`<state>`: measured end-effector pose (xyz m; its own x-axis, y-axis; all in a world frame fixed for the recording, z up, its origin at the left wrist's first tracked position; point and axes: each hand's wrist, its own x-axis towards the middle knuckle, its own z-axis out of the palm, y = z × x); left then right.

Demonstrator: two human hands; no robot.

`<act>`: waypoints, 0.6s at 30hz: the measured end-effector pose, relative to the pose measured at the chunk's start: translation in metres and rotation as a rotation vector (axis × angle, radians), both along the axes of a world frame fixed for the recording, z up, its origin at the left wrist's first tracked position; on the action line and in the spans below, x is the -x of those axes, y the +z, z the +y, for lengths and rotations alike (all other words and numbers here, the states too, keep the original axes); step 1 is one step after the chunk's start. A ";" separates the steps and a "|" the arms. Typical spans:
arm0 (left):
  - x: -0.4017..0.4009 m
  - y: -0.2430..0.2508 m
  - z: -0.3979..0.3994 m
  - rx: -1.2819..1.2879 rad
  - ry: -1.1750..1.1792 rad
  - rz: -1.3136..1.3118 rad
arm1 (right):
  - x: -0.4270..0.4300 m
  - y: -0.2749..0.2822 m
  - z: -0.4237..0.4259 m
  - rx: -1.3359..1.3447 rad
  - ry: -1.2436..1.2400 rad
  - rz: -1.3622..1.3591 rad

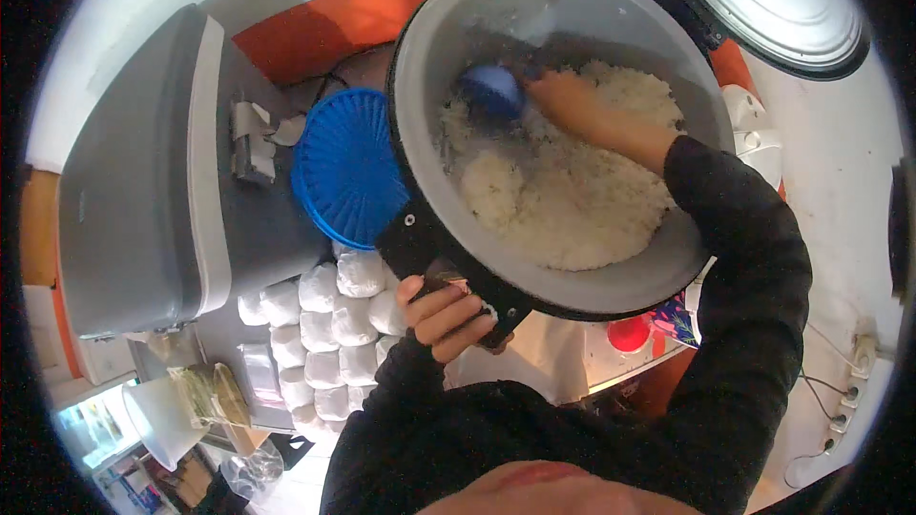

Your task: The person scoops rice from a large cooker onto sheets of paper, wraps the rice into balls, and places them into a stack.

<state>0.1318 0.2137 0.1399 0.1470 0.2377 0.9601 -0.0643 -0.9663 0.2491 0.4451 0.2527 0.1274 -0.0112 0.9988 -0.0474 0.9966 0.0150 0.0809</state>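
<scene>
A large round cooker pot (458,243) with a grey inner wall fills the upper middle, tilted, with cooked white rice (587,207) inside. My left hand (451,318) is closed around the black handle on the pot's near rim. Inside the pot, my right hand (565,100) grips what looks like the handle of a blue scoop (494,91); its fingers are blurred. The scoop is at the rice's far left part, where the pot's wall shows. A rounded mound of rice stands nearer, below the scoop.
Left of the pot stand a blue ribbed plastic lid or basket (351,168) and a large grey cooler box (136,179). Rows of white wrapped bundles (336,343) lie below them. The cooker's metal lid (780,0) stands open at upper right. A red round object (630,335) and power sockets (851,395) are to the right.
</scene>
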 end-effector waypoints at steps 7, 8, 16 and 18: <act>0.001 -0.003 -0.006 0.044 0.055 -0.099 | 0.016 0.087 -0.042 0.184 0.463 0.044; 0.005 0.002 -0.008 0.072 0.053 -0.033 | 0.004 0.087 -0.046 0.190 0.465 0.051; -0.012 -0.011 -0.006 0.015 0.106 -0.137 | 0.052 0.053 -0.077 0.343 0.262 0.171; -0.022 -0.013 -0.008 0.058 0.119 -0.255 | 0.068 0.061 -0.085 0.370 0.213 0.231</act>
<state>0.1537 0.2057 0.1268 -0.1299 0.2947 0.9467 -0.0190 -0.9554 0.2948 0.3776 0.1677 0.1882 -0.2660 0.8896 -0.3711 0.9594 0.2069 -0.1918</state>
